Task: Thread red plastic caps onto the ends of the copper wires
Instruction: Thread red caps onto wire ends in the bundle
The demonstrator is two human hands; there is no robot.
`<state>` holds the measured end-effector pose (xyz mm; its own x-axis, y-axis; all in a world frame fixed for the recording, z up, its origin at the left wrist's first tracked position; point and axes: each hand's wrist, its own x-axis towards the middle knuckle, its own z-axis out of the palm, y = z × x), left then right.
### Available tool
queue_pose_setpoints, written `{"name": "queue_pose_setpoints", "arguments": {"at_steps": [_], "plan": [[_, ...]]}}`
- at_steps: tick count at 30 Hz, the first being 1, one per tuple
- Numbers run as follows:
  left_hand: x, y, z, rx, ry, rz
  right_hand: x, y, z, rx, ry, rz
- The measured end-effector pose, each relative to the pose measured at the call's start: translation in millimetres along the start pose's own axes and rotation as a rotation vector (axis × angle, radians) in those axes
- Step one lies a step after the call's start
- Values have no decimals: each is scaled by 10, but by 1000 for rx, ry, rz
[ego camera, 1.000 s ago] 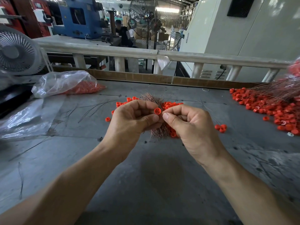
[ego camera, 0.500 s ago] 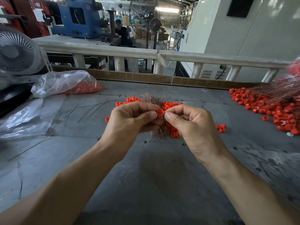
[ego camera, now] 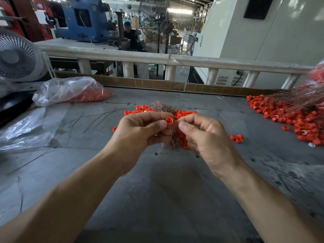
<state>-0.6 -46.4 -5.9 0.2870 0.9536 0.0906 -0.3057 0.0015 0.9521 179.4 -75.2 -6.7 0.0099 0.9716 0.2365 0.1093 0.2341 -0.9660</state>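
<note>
Pinching a red cap (ego camera: 169, 120) w/ left hand (ego camera: 140, 132), mid-air above the desk (ego camera: 157, 199).
Left thumb & fingers grip the cap, open end facing right hand (ego camera: 205, 139), whose thumb & forefinger are curled tight just beside it, maybe on a thin wire, can't tell. Copper wires (ego camera: 171, 139) & loose caps (ego camera: 184, 114) lie under both hands; bigger capped pile (ego camera: 289, 113) far right.

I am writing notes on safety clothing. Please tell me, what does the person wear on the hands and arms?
Nothing is worn. The left hand and right hand are bare: no gloves, rings or tape visible. Both forearms are bare as far as the frame edge, with no sleeve, watch or wristband in sight. The thumbnails are short and plain.
</note>
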Motion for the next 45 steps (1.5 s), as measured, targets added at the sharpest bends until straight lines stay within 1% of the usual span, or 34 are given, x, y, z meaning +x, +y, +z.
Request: {"name": "queue_pose_setpoints", "arguments": {"at_steps": [2,7,11,14,16,17,19,20,21,22,24,26,29,37,39,41,43,45], "plan": [[1,3,3,-30,11,2,-7,-12,9,40,-22,34],[-20,32,25,-83,-10,-7,-18,-5,28,15,-62,68],[-39,54,31,-122,-60,-35,-22,28,15,11,-164,77],[-35,59,26,-136,-60,-52,-17,45,4,-40,-225,86],[-29,58,22,-135,-49,-50,6,28,-37,-85,-171,76],[-27,57,21,-134,-40,-48,29,25,-81,-148,-91,50],[-22,53,15,-125,-19,-45,101,39,-233,-425,129,-17],[-19,50,13,-120,-10,-46,135,48,-330,-575,226,-20],[-20,47,8,-115,-4,-47,159,53,-426,-689,285,9],[-19,42,6,-110,1,-50,174,62,-511,-762,305,53],[-20,35,0,-101,9,-54,183,89,-620,-837,269,144],[-21,33,1,-98,15,-59,184,117,-647,-862,236,200],[-18,24,-2,-95,14,-63,191,162,-591,-881,265,244],[-14,1,3,-86,-5,-58,224,265,-442,-1101,253,207],[-11,-4,3,-80,-11,-56,217,259,-441,-1095,242,193],[-7,-12,1,-78,-16,-56,199,252,-462,-1006,251,160],[-7,-17,-1,-79,-21,-57,185,216,-474,-823,261,104],[-8,-22,-1,-82,-26,-55,167,135,-433,-545,219,30]]}}
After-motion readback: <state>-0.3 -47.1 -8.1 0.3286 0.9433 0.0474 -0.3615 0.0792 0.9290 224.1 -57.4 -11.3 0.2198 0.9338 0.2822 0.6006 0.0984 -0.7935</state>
